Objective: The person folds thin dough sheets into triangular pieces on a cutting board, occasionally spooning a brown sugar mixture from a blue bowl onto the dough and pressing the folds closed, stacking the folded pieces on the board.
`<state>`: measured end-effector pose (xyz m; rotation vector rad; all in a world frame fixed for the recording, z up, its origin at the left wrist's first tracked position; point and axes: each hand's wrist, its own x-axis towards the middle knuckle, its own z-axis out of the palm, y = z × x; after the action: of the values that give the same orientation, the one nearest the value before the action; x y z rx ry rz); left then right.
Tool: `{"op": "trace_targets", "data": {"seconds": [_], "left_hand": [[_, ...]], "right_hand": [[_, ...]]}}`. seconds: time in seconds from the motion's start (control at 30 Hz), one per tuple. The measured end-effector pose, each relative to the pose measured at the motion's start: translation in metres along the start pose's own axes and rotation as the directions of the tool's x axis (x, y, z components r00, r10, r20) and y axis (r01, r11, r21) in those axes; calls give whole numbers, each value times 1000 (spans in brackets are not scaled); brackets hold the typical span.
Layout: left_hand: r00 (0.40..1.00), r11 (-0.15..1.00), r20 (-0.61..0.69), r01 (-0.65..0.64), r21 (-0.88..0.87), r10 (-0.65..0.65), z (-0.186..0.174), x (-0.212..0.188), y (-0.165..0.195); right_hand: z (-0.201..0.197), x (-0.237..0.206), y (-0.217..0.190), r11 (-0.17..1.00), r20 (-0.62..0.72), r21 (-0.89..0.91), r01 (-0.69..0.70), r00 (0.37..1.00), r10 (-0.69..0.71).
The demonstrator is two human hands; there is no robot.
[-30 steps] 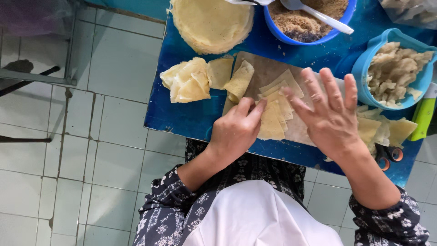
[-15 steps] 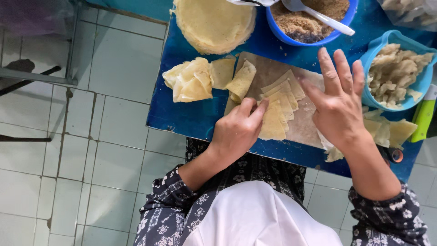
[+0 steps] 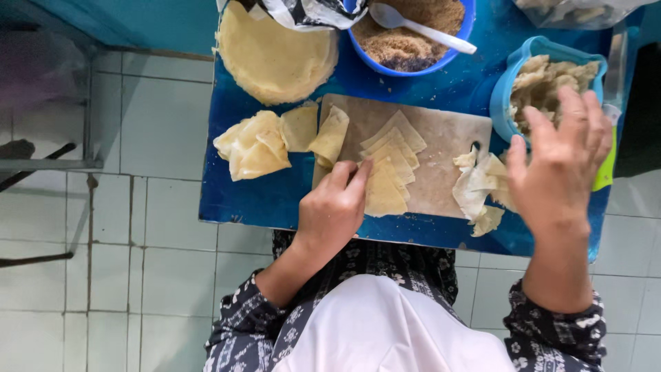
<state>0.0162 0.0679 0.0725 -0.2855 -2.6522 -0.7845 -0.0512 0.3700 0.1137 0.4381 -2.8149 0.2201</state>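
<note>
- Left hand (image 3: pixel 334 210) presses fingertips flat on the wrapper stack (image 3: pixel 389 172), gripping nothing
- Right hand (image 3: pixel 561 162) hovers open and empty by the blue tub (image 3: pixel 506 93)
- Stack lies fanned on the board (image 3: pixel 441 138); best pinned lightly, so single sheets lift clean

Two hands were seen over the blue counter (image 3: pixel 275 200): the left hand (image 3: pixel 334 210) and the right hand (image 3: pixel 561 165). One wooden board (image 3: pixel 441 148) was counted, with one fanned row of about five cut pastry pieces (image 3: pixel 389 165) laid on it. Two blue bowls were counted, the far bowl (image 3: pixel 413 41) with one white spoon (image 3: pixel 420 27) and the right bowl (image 3: pixel 544 79). One round stack of wrappers (image 3: pixel 275 58) was seen far left, and two loose heaps of pastry pieces, the left heap (image 3: pixel 258 145) and the right heap (image 3: pixel 482 189).
</note>
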Motion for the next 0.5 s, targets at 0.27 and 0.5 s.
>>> {"op": "trace_targets", "data": {"seconds": [0.27, 0.5], "left_hand": [[998, 1000, 61, -21, 17, 20, -4, -1, -3], [1000, 977, 11, 2, -214, 0, -18, 3, -6]], "right_hand": [[20, -6, 41, 997, 83, 78, -12, 997, 6], [16, -5, 42, 975, 77, -176, 133, 990, -121]]}}
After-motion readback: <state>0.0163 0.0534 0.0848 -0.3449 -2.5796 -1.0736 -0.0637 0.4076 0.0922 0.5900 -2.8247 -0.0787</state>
